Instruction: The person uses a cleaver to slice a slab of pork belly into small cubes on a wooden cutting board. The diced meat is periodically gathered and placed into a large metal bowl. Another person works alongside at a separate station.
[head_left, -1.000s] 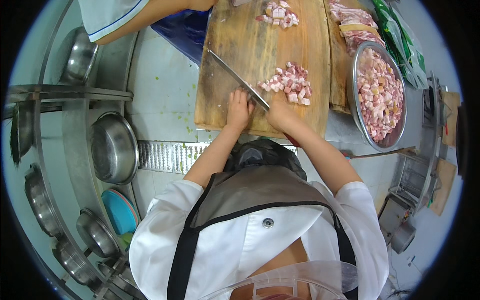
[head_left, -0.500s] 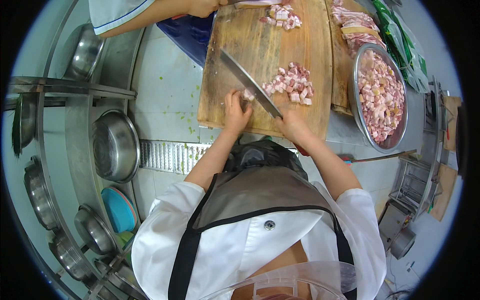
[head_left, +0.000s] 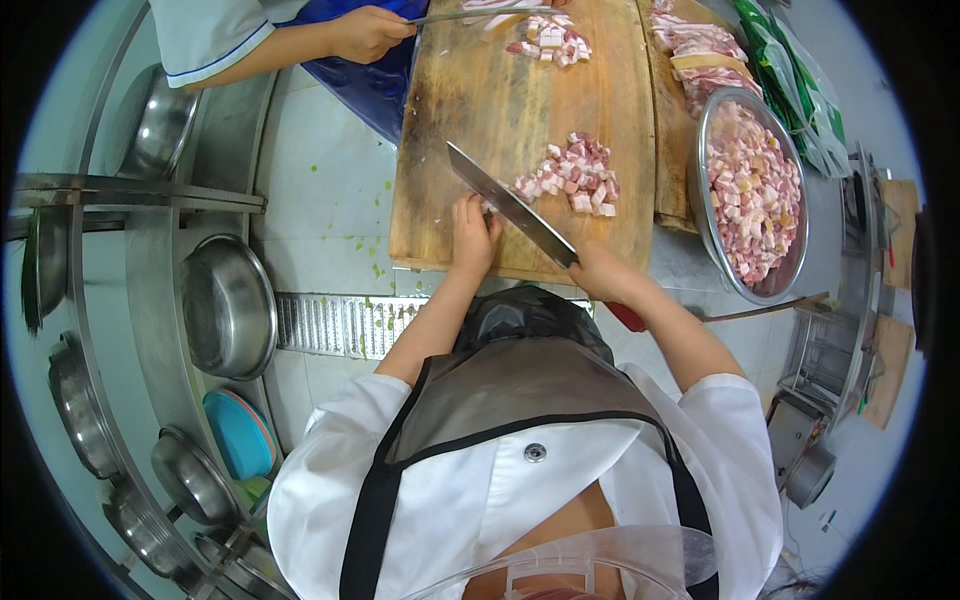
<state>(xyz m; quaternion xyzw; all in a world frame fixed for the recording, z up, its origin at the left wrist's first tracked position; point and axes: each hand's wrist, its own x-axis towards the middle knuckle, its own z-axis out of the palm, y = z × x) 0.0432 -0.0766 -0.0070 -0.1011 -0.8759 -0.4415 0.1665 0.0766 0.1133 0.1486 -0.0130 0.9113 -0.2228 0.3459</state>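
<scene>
My right hand (head_left: 605, 272) is closed round the handle of a cleaver (head_left: 515, 208), whose broad blade slants up and left over the wooden cutting board (head_left: 430, 225). Close to the blade's left side, my left hand (head_left: 476, 235) has its fingers curled down at the board. A small pale bit of pork (head_left: 488, 207) shows at its fingertips, mostly hidden by fingers and blade. Just right of the blade lies a loose heap of diced pork (head_left: 580, 175), pink and white cubes.
Across the board, another person's hand (head_left: 370, 34) holds a knife (head_left: 485, 14) over pork, near a second diced heap (head_left: 555, 42). At right stand a steel bowl (head_left: 703, 190) of diced pork, pork slabs (head_left: 705, 50) and green plastic bags (head_left: 790, 75). Steel basins (head_left: 228, 305) sit on left shelves.
The cleaver's blade is turned a little more face-up, both my hands staying close to the same spot. The other person's hand and knife show more fully at the top. The whole view has shifted slightly.
</scene>
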